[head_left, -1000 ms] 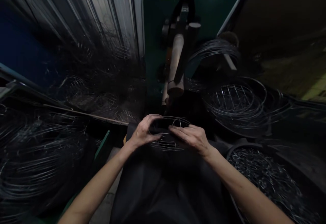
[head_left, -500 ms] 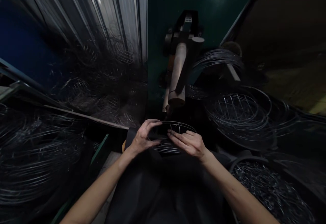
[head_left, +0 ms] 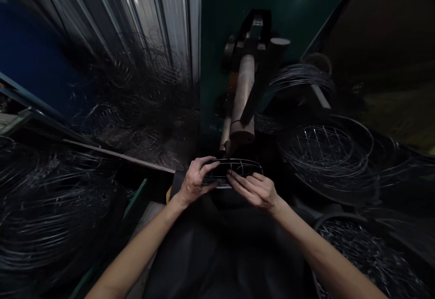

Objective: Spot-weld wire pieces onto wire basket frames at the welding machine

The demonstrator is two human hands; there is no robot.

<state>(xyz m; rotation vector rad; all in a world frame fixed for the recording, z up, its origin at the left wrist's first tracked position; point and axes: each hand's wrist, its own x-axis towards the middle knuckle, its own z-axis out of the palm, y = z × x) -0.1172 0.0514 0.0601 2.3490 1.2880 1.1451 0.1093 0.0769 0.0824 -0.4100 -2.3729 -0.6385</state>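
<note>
A round wire rack with a thin shiny rim and cross wires is held above my lap, seen nearly edge-on. My left hand grips its left side, thumb below and fingers above. At the rack's right side is my right hand, its fingertips pinched together at a small bent wire inside the rim; dim light partly hides their contact. Just beyond the rack, the ends of a machine's two metal arms point down towards me.
The arms come out of a green machine cabinet. Round wire racks lie piled at right, above a tub of small bent wire pieces. Wire rings fill the left side. Tangled wire lies by the corrugated wall.
The rack has levelled, its near side rising so that it looks flatter. Both hands stay on it. The view has shifted slightly, moving the scene to the right.
</note>
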